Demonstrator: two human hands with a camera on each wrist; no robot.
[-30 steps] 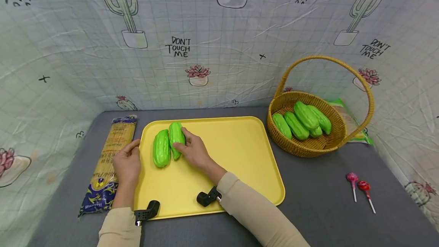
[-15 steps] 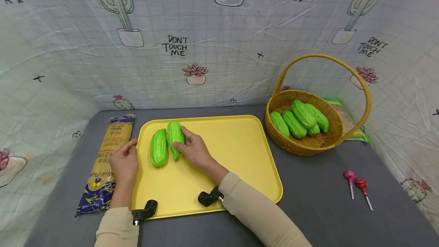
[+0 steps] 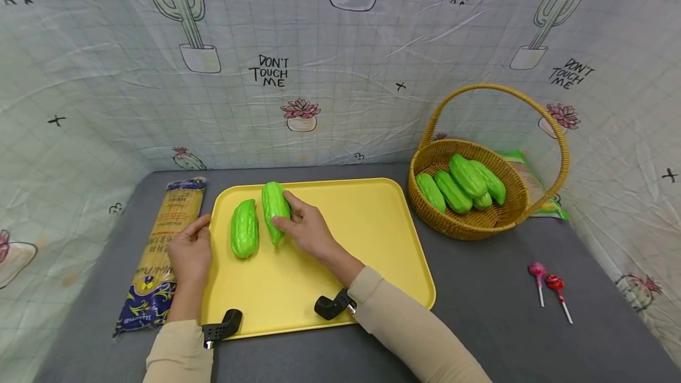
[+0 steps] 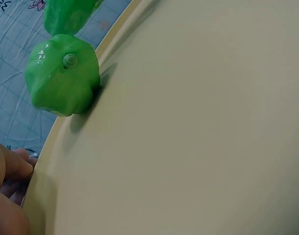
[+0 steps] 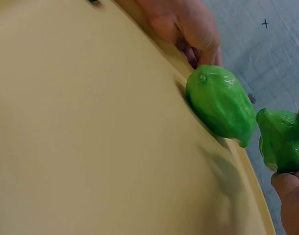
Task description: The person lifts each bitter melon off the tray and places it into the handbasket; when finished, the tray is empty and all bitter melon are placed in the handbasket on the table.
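Note:
My right hand [image 3: 307, 226] holds a glossy green ribbed gourd [image 3: 275, 211] between thumb and fingers, over the back left of a yellow tray [image 3: 346, 241]. In the right wrist view this gourd [image 5: 281, 139] stands above the tray, its shadow falling apart from it. A second green gourd [image 3: 245, 229] lies just left of it, on the tray. At the tray's left rim, my left hand [image 3: 191, 253] has its fingers curled at the edge, thumb and fingers about the rim in the left wrist view. Part of its fingers is hidden there.
A pack of spaghetti [image 3: 165, 241] lies left of the tray, partly under the left hand. At the right stands a handled wicker basket [image 3: 463, 230] with several green gourds, a green-edged bag [image 3: 534, 182] behind it. Two lollipops [image 3: 555, 282] lie at the front right.
My right hand has shifted the gourd slightly up and to the right, widening the gap to the gourd beside it. The left hand stays at the tray's rim. The head view has shifted slightly.

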